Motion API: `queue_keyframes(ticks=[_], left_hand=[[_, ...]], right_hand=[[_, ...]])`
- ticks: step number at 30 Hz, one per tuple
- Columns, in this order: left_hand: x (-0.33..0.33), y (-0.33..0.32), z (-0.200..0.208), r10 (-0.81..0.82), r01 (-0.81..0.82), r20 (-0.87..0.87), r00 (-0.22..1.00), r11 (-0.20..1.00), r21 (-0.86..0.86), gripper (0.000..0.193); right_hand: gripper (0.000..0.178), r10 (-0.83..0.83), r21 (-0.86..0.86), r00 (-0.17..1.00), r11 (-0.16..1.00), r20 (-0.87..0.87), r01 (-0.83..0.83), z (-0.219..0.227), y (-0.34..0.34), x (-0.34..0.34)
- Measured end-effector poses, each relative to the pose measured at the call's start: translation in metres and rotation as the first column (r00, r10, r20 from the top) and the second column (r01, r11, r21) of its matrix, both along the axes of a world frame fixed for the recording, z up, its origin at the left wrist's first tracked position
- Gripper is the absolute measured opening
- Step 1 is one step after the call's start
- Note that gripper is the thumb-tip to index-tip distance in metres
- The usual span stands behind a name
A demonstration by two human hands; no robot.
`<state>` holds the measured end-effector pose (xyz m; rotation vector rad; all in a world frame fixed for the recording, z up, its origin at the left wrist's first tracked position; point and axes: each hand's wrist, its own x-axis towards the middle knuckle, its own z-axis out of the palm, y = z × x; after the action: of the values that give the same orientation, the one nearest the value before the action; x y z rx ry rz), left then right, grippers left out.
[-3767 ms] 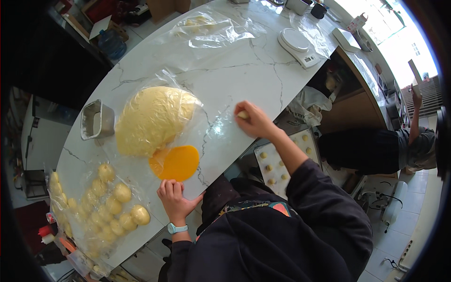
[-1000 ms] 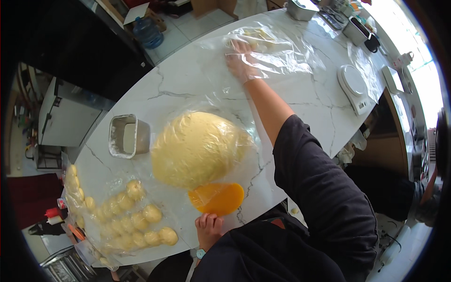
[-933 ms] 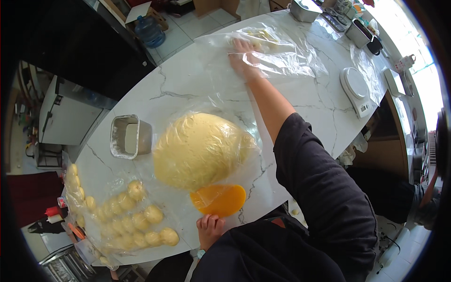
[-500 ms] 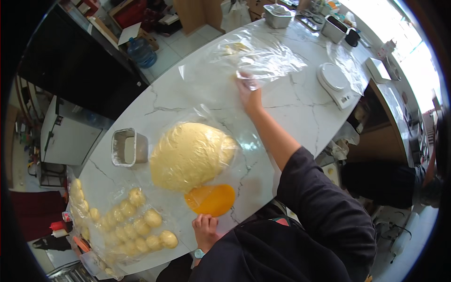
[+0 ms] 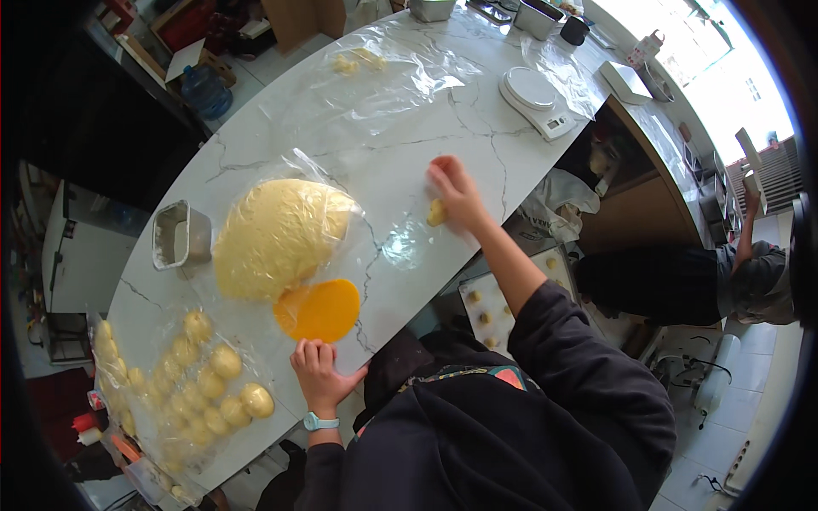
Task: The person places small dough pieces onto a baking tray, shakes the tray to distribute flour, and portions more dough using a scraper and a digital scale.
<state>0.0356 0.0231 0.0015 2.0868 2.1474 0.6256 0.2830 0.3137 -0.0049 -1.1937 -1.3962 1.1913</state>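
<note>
My right hand (image 5: 457, 196) is over the table to the right of the big dough, slightly blurred, its fingers curled. A small yellow piece of dough (image 5: 437, 213) shows at its thumb side and appears to be held. My left hand (image 5: 322, 375) rests at the near table edge, fingers forward and thumb spread, fingertips beside the lower rim of an orange round-edged dough scraper (image 5: 328, 311). Whether they touch it is hard to tell. Behind the scraper a large yellow dough mass (image 5: 277, 234) lies under clear plastic film, which overlaps the scraper's upper left.
Several dough balls (image 5: 226, 361) sit under film at the left. A metal tin (image 5: 181, 236) stands beside the big dough. Farther off are crumpled plastic film (image 5: 366, 85) with dough bits and a white scale (image 5: 537, 100). A tray (image 5: 486, 307) with small pieces is below the table edge at right.
My right hand has drawn back from the far plastic film toward me, with a small dough piece now at it. My left thumb has spread out. The whole view has shifted.
</note>
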Motion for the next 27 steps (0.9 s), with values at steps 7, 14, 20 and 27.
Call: queue_keyframes(ticks=[7, 14, 20, 27], left_hand=[[0.008, -0.029, -0.009, 0.025, -0.022, 0.062, 0.998, 0.999, -0.046, 0.055], [0.003, -0.022, -0.005, 0.027, -0.028, 0.026, 0.999, 0.999, 0.042, 0.055], [0.005, -0.024, 0.002, 0.015, -0.016, 0.034, 0.999, 1.000, 0.020, 0.055], [-0.004, -0.027, -0.007, 0.037, -0.039, 0.060, 0.998, 0.999, 0.031, 0.056]], right_hand=[[0.018, 0.116, 0.313, 0.739, 0.854, 0.663, -0.415, -0.020, -0.038, 0.056], [0.014, 0.203, 0.166, 0.814, 0.925, 0.545, -0.342, 0.007, -0.046, -0.038], [0.015, 0.069, 0.299, 0.807, 0.907, 0.586, -0.295, -0.005, -0.003, 0.029], [0.014, 0.227, 0.272, 0.844, 0.879, 0.486, -0.392, -0.020, -0.052, -0.020]])
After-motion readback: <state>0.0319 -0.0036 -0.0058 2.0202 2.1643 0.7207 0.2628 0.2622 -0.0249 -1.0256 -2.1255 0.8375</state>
